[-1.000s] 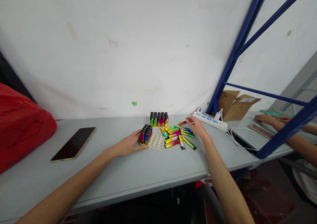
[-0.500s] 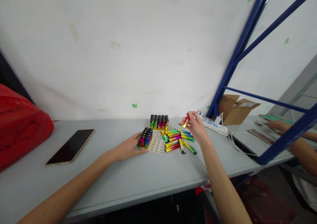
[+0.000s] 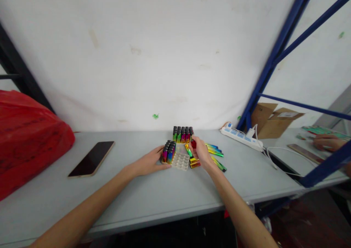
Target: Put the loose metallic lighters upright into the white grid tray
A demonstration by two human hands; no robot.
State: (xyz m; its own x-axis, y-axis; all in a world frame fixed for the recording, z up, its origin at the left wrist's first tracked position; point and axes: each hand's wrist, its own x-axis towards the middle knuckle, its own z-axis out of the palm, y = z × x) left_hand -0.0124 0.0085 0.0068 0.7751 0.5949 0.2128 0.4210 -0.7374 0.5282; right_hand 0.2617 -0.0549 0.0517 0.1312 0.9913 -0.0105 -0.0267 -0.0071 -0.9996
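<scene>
My left hand (image 3: 148, 163) is curled round the left end of a pale tray (image 3: 181, 161) with rows of round hollows, thumb along its front. Shiny rainbow-coloured lighters (image 3: 169, 153) with black tops stand upright in the tray's left part; its right part shows bare hollows. Closed fingers of my right hand (image 3: 203, 154) hold a red lighter (image 3: 193, 144) just above and right of the tray. Loose lighters (image 3: 216, 152) lie on the table under and around that hand, which partly hides them. Behind the tray stands another block of upright lighters (image 3: 182, 135).
A phone (image 3: 91, 159) and a red plastic bag (image 3: 33, 138) are on the left of the table. To the right lie a white power strip (image 3: 241, 138) with cables, a cardboard box (image 3: 274, 121) and a blue metal frame (image 3: 261, 79). Another person's hand (image 3: 327, 142) shows at far right.
My right hand has moved left and down with the red lighter, from above the right of the pile towards the tray. My left hand stays at the tray. The view has shifted slightly.
</scene>
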